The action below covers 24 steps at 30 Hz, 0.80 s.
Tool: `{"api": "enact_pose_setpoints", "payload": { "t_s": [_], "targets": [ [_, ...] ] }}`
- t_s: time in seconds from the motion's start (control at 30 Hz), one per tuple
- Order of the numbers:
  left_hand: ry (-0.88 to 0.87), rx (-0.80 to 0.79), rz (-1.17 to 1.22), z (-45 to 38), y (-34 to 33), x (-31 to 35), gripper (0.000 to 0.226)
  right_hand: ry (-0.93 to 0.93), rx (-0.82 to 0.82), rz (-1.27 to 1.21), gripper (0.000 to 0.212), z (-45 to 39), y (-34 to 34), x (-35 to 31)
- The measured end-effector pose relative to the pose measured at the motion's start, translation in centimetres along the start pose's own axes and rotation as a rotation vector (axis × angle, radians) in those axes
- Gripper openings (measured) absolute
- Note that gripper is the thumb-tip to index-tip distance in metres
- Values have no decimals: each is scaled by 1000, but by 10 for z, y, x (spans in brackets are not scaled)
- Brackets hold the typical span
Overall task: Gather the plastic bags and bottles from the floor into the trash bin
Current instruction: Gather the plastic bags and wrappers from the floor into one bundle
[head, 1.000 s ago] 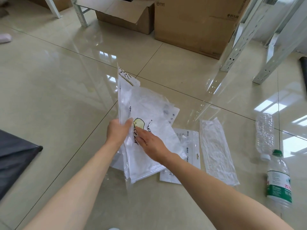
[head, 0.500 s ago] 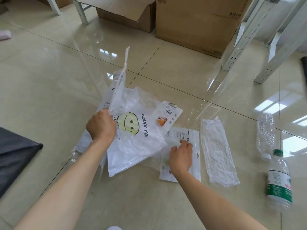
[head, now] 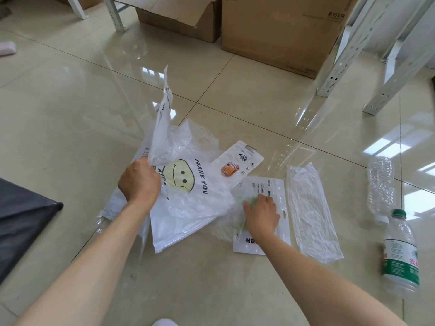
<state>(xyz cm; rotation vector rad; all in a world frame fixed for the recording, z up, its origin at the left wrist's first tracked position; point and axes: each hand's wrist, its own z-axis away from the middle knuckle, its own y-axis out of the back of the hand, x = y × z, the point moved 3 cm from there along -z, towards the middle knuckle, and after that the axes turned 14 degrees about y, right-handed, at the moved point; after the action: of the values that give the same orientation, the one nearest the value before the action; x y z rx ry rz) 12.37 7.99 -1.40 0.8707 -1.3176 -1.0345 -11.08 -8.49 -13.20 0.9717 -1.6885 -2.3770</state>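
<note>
Beside the smiley bag (head: 188, 203), clamped in the left hand (head: 138, 181), the right hand (head: 261, 214) presses spread fingers on a flat white pouch (head: 261, 245). Flimsy, slippery stuff (pinch an edge); bottles (head: 400, 250) lie further right.

Glossy, mirror-smooth tile is seen on the floor (head: 70, 128), thin crinkled translucent plastic in the smiley bag (head: 188, 208), ribbed clear plastic in the bottles (head: 380, 184), and matt brown cardboard in the boxes (head: 277, 31).

Bags (head: 188, 203) in left hand (head: 138, 180)
</note>
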Motion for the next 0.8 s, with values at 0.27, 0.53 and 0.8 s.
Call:
{"api": "enact_pose_setpoints", "payload": {
  "t_s": [0.27, 0.53, 0.8],
  "targets": [
    [-17, -11, 14, 0, 2, 1, 19, -414, -94, -783, 10, -44, 1, -10],
    [-22, -8, -22, 2, 0, -6, 21, -124, 257, -998, 11, -20, 57, -31],
    [98, -147, 148, 7, -4, 3, 19, 600, 199, -833, 16, 45, 95, -124]
  ]
}}
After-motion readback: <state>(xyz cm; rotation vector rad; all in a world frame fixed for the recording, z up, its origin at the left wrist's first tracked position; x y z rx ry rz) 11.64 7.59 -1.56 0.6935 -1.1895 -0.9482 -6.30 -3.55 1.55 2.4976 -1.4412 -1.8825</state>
